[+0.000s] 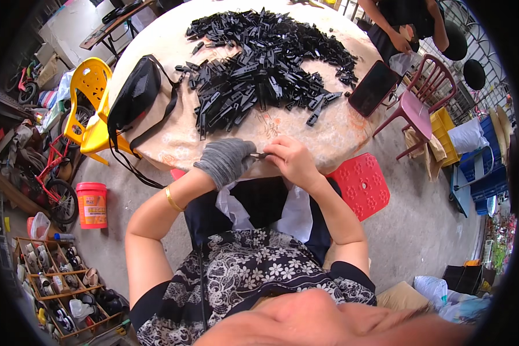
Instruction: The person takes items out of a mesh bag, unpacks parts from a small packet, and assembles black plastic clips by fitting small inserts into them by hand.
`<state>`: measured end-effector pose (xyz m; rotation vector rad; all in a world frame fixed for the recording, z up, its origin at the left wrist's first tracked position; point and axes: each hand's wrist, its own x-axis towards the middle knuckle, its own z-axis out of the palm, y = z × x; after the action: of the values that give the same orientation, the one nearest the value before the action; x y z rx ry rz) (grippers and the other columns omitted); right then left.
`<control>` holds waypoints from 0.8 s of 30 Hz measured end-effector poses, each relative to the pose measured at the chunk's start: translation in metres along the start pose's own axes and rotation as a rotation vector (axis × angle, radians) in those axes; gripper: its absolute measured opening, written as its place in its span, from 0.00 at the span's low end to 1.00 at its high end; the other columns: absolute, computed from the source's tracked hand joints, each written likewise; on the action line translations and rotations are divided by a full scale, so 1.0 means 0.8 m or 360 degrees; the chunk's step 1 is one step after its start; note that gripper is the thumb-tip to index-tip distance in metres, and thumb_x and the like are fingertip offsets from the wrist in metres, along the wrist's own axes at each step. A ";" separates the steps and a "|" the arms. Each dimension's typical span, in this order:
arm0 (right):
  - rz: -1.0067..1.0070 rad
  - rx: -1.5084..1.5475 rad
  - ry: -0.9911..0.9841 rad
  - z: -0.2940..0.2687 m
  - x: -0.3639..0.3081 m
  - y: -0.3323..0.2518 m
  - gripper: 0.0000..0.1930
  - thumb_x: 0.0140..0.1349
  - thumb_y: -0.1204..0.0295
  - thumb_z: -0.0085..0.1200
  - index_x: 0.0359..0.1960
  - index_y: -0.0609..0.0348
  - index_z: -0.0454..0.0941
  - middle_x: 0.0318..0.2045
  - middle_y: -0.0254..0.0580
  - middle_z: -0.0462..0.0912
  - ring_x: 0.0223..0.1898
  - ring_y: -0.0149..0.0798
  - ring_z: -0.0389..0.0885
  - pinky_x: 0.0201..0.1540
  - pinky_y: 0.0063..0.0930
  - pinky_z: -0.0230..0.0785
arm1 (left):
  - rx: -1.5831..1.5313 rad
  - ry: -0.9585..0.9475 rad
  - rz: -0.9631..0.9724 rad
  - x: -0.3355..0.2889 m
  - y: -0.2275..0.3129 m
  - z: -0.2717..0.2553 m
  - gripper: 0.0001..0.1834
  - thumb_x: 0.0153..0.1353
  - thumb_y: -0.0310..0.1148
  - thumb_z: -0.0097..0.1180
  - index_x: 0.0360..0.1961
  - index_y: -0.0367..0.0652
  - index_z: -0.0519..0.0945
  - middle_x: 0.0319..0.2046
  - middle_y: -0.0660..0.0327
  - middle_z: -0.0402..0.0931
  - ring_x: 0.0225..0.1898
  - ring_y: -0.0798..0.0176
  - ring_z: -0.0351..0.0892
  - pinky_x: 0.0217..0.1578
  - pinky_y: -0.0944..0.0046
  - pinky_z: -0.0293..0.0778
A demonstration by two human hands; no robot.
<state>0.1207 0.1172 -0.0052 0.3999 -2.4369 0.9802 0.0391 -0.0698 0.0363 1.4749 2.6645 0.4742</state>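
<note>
My left hand (228,160), in a grey knitted glove, is closed at the near edge of the round table. Bare and also closed, my right hand (292,159) meets it from the right. Between the fingertips of both hands is a small dark piece (260,155), mostly covered, so its kind is hard to make out. Just beyond my hands a large heap of small black plastic parts (254,75) spreads over the cream tablecloth (173,135). A few of these parts lie loose at the heap's near edge.
A black bag (137,92) with straps lies at the table's left, a dark phone-like slab (373,88) at its right edge. Around stand a yellow chair (91,104), a red bucket (92,205), a red stool (360,187) and a purple chair (418,106). Another person (406,29) stands far right.
</note>
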 end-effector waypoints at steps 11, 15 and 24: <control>0.0040 0.0005 0.0063 -0.003 0.000 0.001 0.07 0.44 0.75 0.58 0.27 0.59 0.76 0.27 0.42 0.74 0.32 0.47 0.75 0.37 0.37 0.67 | 0.0142 -0.0448 0.0129 0.051 0.025 -0.014 0.15 0.53 0.39 0.56 0.32 0.37 0.76 0.28 0.47 0.78 0.33 0.45 0.78 0.36 0.53 0.73; -0.0129 -0.0125 0.0066 0.003 0.002 0.002 0.08 0.44 0.73 0.58 0.27 0.59 0.75 0.27 0.42 0.74 0.32 0.46 0.75 0.37 0.36 0.67 | 0.0270 -0.0605 0.0202 0.059 0.019 -0.001 0.13 0.51 0.37 0.57 0.32 0.36 0.77 0.27 0.47 0.78 0.33 0.46 0.79 0.35 0.53 0.73; -0.0185 -0.0337 0.0203 0.004 -0.018 0.012 0.07 0.45 0.72 0.59 0.27 0.55 0.76 0.30 0.38 0.75 0.36 0.42 0.75 0.39 0.33 0.64 | 0.0347 -0.0484 0.0146 0.060 0.035 0.002 0.13 0.53 0.38 0.54 0.31 0.37 0.76 0.26 0.47 0.78 0.31 0.47 0.80 0.33 0.54 0.75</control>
<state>0.1278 0.1232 -0.0203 0.3874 -2.3433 0.6699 0.0364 -0.0155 0.0471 1.5814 2.4777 -0.0404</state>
